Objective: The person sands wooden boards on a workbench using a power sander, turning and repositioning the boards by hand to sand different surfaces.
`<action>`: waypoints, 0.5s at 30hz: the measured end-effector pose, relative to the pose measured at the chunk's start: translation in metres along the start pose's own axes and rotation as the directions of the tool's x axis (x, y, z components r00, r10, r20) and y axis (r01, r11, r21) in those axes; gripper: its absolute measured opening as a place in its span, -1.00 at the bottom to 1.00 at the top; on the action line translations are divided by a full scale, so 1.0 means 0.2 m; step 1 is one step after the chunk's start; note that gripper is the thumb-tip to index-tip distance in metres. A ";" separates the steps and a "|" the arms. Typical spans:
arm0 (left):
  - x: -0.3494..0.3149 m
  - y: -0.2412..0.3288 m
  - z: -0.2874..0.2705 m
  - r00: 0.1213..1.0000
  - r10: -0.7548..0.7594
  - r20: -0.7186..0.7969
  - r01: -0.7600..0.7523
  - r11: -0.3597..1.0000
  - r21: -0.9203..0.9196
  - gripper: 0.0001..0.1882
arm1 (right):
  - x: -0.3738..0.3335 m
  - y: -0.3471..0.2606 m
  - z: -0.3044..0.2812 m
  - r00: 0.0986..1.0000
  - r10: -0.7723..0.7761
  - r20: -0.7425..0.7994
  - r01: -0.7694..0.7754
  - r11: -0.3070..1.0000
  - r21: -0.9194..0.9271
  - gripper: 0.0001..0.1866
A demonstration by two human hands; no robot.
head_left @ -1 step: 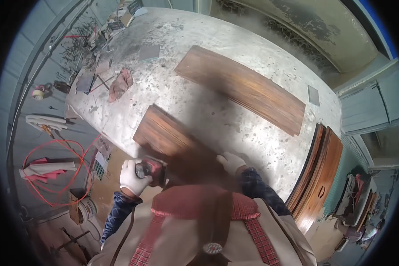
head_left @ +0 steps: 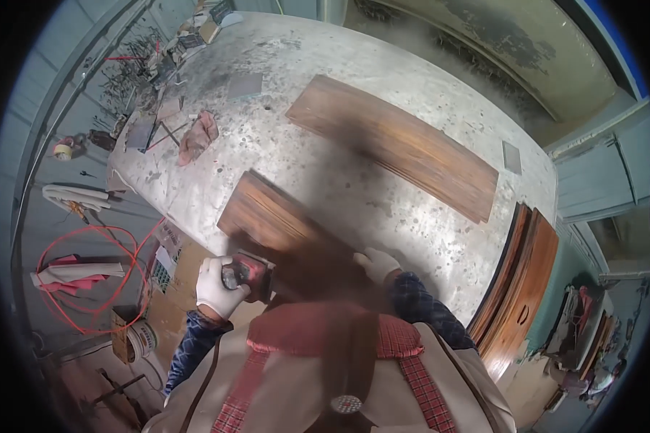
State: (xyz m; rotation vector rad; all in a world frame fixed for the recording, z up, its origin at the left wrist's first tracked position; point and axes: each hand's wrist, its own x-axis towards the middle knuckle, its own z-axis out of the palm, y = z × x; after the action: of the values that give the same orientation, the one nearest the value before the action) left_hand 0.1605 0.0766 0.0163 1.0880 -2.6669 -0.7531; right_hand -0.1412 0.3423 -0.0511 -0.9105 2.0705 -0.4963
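The gloved left hand point(head_left: 219, 289) wraps round a red-and-black tool point(head_left: 251, 277), best kept flat under even pressure, at the left edge of the wooden board point(head_left: 266, 209) on the near tabletop point(head_left: 448, 249). The right hand point(head_left: 378, 265) lies at the board's right edge, its grip indeterminable; shadow obscures the board's near end.

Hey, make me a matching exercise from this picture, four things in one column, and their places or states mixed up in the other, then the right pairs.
Things:
1. Left hand
2. Right hand
3. Pink cloth
4. Red hose

Places or states:
A. Crumpled on the speckled grey table
B. By the right side of the near brown board
C. Looped, off the table, at the picture's left
D. Closed around a red handheld tool

Pairs: 1-D, 2-B, 3-A, 4-C
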 end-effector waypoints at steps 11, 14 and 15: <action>-0.01 0.25 0.00 0.966 0.138 -0.216 -0.134 0.990 0.034 -0.37 | 0.46 0.11 -1.10 0.904 -0.117 -0.411 -0.053 0.924 -0.378 -0.48; -0.04 0.25 0.02 0.989 0.077 -0.128 -0.065 0.993 0.098 -0.38 | 0.70 0.44 -1.43 0.862 -0.096 -0.499 -0.101 0.930 -0.354 -0.42; -0.05 0.27 0.02 0.994 0.053 -0.101 -0.044 0.995 0.085 -0.37 | 0.74 0.44 -1.49 0.835 -0.136 -0.534 -0.086 0.925 -0.369 -0.42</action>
State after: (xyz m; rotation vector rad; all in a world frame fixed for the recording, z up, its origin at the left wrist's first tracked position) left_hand 0.1330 0.1184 0.0402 1.0464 -2.6478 -0.5672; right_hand -0.4789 0.2994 -0.0021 -1.1129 2.7596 -0.4067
